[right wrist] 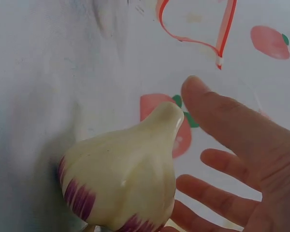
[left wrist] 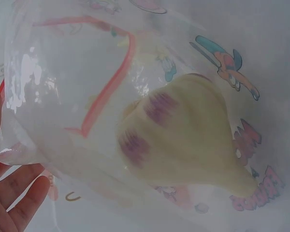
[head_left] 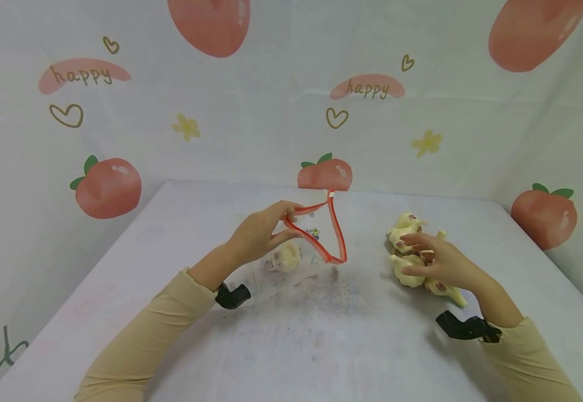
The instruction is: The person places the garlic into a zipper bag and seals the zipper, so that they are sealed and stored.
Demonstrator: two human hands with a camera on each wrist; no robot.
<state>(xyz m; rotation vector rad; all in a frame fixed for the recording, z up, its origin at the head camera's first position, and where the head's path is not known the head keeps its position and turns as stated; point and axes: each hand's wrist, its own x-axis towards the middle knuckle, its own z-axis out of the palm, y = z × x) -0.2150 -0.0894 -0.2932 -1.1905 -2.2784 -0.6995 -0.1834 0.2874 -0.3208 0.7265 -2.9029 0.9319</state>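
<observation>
A clear zip bag [head_left: 340, 237] with a red edge and printed cartoon figures is held at its mouth by my left hand [head_left: 258, 234], thumb and fingers pinching the rim. The mouth gapes to the right. Inside lies one garlic bulb [left wrist: 183, 135], cream with purple streaks, seen through the plastic. My right hand [head_left: 447, 265] hovers over a cluster of several garlic bulbs [head_left: 408, 271], fingers spread and holding nothing. In the right wrist view its thumb and fingers are beside a garlic bulb [right wrist: 125, 166]. Part of the cluster is hidden behind this hand.
The white tabletop [head_left: 316, 340] has greyish smudges in the middle. A white backdrop [head_left: 261, 139] with printed fruit, hearts and words stands behind and at the sides. A green cord [head_left: 7, 354] hangs at the lower left.
</observation>
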